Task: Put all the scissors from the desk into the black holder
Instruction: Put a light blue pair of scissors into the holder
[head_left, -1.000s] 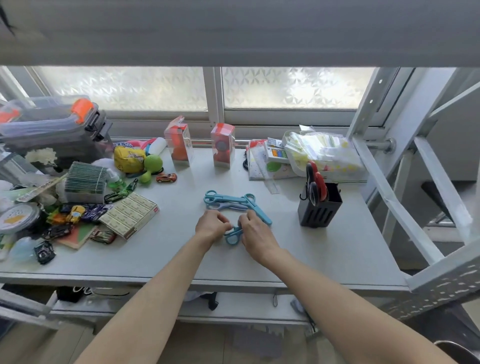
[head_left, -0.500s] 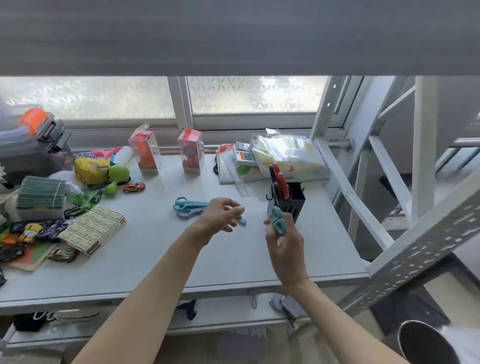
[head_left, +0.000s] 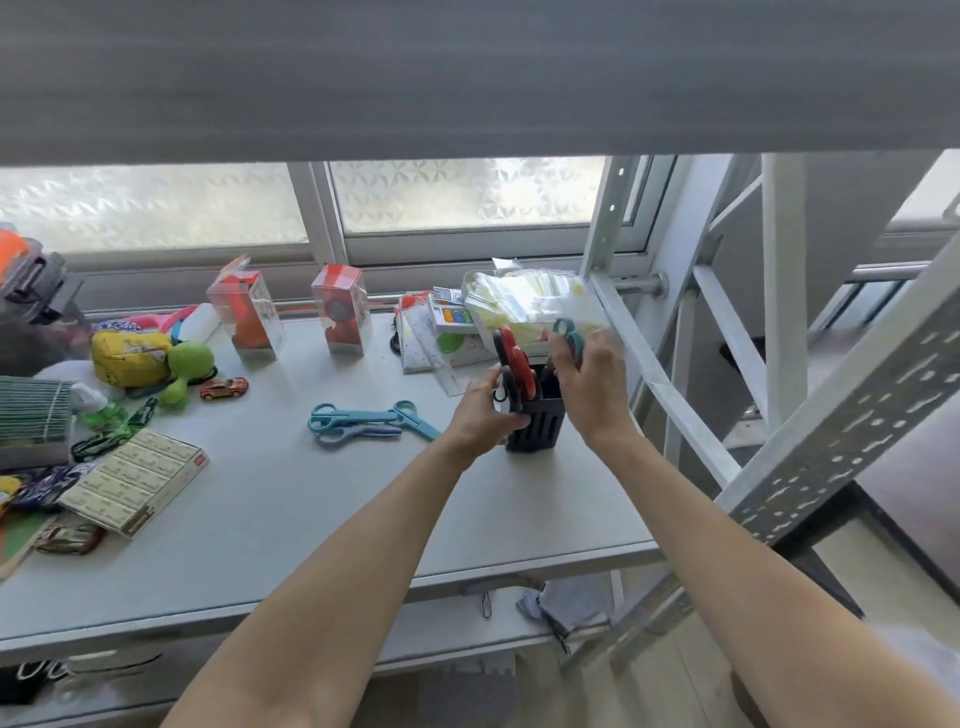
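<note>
The black holder (head_left: 537, 431) stands on the grey desk (head_left: 291, 519) near its right edge, with red-handled scissors (head_left: 511, 358) sticking out of it. My left hand (head_left: 485, 415) grips the holder's left side. My right hand (head_left: 589, 387) holds teal-handled scissors (head_left: 569, 338) upright above the holder, handles up and blades pointing down toward its opening. Several blue and teal scissors (head_left: 363, 423) lie together on the desk to the left of the holder.
Two red boxed items (head_left: 340, 309) and a clear bag (head_left: 530, 301) stand at the back by the window. Toys, a toy car (head_left: 223, 388) and a stack of small boxes (head_left: 137, 480) crowd the left. A white metal ladder frame (head_left: 675, 395) rises right of the holder.
My right hand lifted the teal scissors from the desk and carried them right, up over the holder. My left hand left the scissors pile and took hold of the holder.
</note>
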